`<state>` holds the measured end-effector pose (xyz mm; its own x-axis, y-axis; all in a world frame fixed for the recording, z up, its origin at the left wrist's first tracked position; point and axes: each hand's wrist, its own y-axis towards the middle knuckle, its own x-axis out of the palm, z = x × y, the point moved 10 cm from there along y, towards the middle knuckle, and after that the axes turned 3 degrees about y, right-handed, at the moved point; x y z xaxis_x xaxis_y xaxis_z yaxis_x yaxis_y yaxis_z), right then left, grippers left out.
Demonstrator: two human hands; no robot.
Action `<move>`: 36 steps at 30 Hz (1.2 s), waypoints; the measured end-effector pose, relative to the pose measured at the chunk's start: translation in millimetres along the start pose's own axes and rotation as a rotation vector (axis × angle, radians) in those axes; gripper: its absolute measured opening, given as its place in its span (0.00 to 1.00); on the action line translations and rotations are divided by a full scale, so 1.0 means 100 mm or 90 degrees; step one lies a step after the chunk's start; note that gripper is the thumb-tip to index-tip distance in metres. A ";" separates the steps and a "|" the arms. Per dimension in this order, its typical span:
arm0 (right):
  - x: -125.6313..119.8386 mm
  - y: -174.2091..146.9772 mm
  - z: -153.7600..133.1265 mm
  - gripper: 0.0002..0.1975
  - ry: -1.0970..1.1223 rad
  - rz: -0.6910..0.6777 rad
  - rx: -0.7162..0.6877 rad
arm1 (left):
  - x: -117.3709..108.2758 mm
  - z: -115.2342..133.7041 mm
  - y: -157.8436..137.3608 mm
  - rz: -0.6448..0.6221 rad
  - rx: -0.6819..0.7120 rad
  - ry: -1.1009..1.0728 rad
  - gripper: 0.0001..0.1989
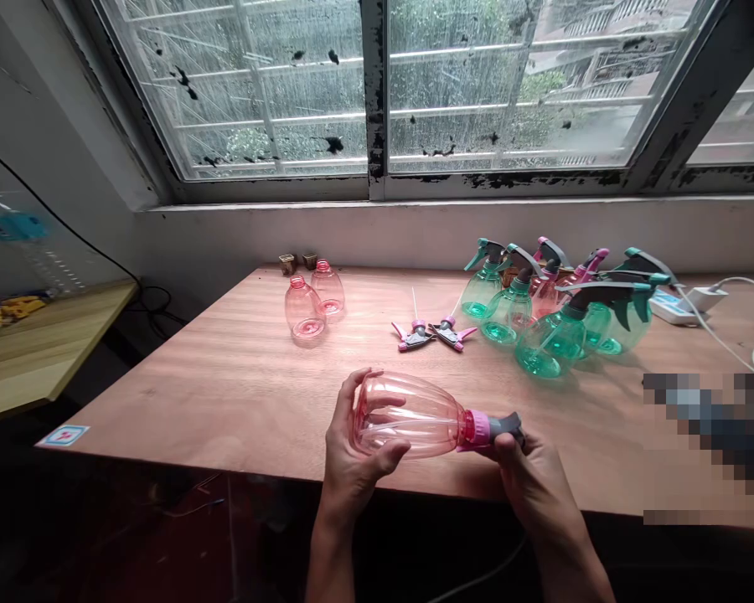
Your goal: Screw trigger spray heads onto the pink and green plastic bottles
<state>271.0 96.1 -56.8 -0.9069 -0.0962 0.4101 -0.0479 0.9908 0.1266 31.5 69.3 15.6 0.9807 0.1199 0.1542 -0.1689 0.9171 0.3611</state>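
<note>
A clear pink spray bottle [415, 414] lies sideways in the air over the table's front edge. My left hand [358, 448] is wrapped round its base end. At the other end my right hand [531, 469] grips the grey and pink spray head [493, 427], which sits on the bottle's neck. Farther back, two pink spray heads [415, 335] with thin tubes lie on the table. Two pink bottles without heads [305, 310] stand upright to their left.
Several green spray bottles [550, 343] and a few pink ones stand together at the back right. Beside them is a white power strip [675, 308] with a charger and cable. The wooden table [226, 385] meets a wall under the window. A blurred block covers the right edge.
</note>
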 end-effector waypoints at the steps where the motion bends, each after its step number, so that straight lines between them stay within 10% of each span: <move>1: 0.03 0.00 0.02 0.20 0.012 -0.003 0.021 | -0.01 0.00 0.00 0.008 0.001 0.007 0.42; 11: 0.09 0.00 -0.09 0.19 -0.008 0.052 -0.010 | 0.07 -0.01 0.03 -0.018 -0.034 0.075 0.38; 17: -0.04 -0.05 -0.15 0.21 -0.086 0.073 -0.100 | 0.08 0.10 -0.02 -0.053 0.019 0.024 0.54; 27: 0.12 -0.20 -0.45 0.18 -0.230 0.141 -0.159 | 0.09 -0.14 0.01 0.011 -0.210 -0.135 0.31; 36: 0.14 -0.07 -0.39 0.19 -0.202 0.088 -0.093 | 0.03 -0.07 0.01 0.074 -0.187 -0.059 0.27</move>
<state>274.8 84.6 -16.9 -0.9865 0.0942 0.1342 0.1231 0.9661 0.2268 35.1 73.5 10.6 0.9411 0.2080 0.2666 -0.2309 0.9713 0.0573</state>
